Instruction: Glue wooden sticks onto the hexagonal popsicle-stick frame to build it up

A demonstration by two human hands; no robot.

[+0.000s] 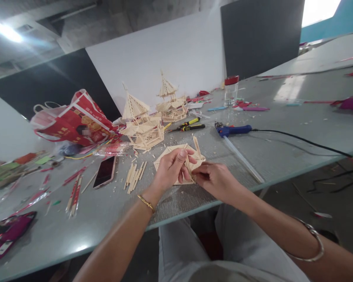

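Stick (189, 169) looks pinched in right hand (216, 178), fingers closed, apparently for control; left hand (171, 165) half-curled alongside, hold unclear. Wooden frame (199, 161) lies beneath, flat on table (172, 205), probably for support.

Left hand (173, 164) and right hand (214, 179) meet over flat stick-built panel (163, 154) on grey table (106, 211), seemingly pinching thin stick (189, 166). Loose sticks (132, 175) near left hand, phone (105, 172) left of them. Two stick pavilions (142, 131) stand behind; blue glue gun (237, 130) lies to right.
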